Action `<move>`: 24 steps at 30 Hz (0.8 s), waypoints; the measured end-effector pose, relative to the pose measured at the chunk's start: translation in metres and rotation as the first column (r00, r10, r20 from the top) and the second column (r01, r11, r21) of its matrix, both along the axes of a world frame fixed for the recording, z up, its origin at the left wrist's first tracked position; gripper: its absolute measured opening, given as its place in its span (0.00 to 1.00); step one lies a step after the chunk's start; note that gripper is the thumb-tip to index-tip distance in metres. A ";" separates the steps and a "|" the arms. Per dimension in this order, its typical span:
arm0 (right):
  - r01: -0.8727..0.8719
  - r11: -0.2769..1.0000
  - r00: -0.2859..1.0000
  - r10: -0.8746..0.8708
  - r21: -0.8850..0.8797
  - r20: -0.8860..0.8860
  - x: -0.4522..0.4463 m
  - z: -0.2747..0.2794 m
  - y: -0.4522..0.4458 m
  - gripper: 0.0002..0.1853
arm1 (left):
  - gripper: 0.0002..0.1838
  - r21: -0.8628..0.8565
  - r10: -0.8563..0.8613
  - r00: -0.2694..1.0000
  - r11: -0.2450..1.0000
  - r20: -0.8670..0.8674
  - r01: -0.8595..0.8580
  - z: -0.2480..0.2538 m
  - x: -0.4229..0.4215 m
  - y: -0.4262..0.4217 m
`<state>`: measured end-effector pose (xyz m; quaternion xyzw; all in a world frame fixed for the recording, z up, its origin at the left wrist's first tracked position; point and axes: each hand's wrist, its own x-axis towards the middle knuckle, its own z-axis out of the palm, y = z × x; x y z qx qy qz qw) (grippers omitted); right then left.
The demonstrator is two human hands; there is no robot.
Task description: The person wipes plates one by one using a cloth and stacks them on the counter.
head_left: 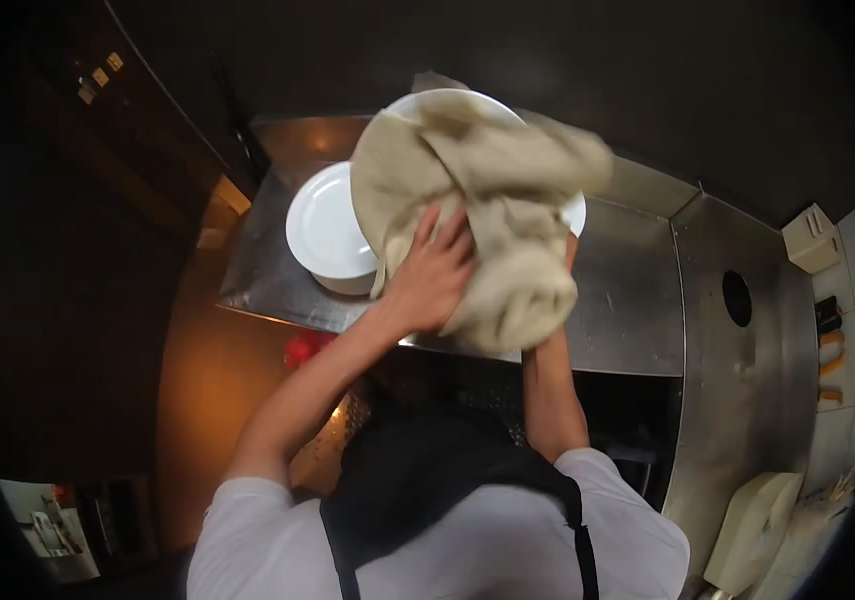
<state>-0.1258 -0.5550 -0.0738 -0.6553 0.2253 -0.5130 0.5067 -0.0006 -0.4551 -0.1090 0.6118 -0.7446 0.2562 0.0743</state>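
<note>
A large beige cloth, blurred in part, covers most of a white plate above the steel counter. My left hand presses on the cloth with its fingers spread. Only the wrist and an edge of my right hand show at the right side of the cloth; its fingers are hidden behind the cloth and plate. Beside the cloth on the left, a stack of white plates rests on the counter.
The steel counter runs rightward to a side surface with a dark round opening. Red round objects lie below the counter's front edge at the left. A pale box is at the far right.
</note>
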 end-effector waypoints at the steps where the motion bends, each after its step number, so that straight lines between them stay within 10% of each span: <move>1: -0.014 0.999 0.999 0.015 0.046 -0.030 -0.001 0.002 0.002 0.15 | 0.36 0.055 0.164 0.962 0.986 -0.220 -0.156 0.001 0.018 0.019; 3: -0.007 0.985 0.996 0.023 0.174 -0.091 -0.002 0.000 0.015 0.15 | 0.33 0.040 0.347 0.838 0.930 -0.422 -0.365 0.007 0.053 0.032; 4: -0.001 0.973 0.992 0.030 0.233 -0.123 0.000 0.000 0.021 0.15 | 0.35 0.198 0.230 0.747 0.971 -0.624 -0.133 -0.003 0.081 0.028; 8: -0.261 0.965 0.956 0.264 0.037 -0.127 0.021 -0.014 0.037 0.13 | 0.21 -0.186 -0.004 0.613 0.954 -0.790 -0.234 0.049 0.063 0.020; 14: -0.182 0.983 0.983 0.183 0.030 -0.026 0.017 0.029 0.046 0.14 | 0.14 -0.320 0.050 0.587 0.799 -0.808 -0.509 0.076 0.095 0.051; 17: -0.157 0.988 0.988 0.157 -0.007 -0.003 0.025 0.032 0.045 0.16 | 0.12 -0.233 0.018 0.358 0.727 -0.934 -0.646 0.049 0.090 0.060; 20: -0.121 0.987 0.993 0.122 0.101 0.004 0.034 0.026 0.048 0.17 | 0.13 -0.119 -0.397 -0.479 0.851 -0.783 -0.511 0.027 0.071 0.069; 24: 0.081 0.976 0.966 -0.126 0.201 0.226 0.066 -0.004 0.071 0.19 | 0.14 -0.108 -0.577 -0.687 0.794 -0.442 -0.598 -0.025 0.020 0.058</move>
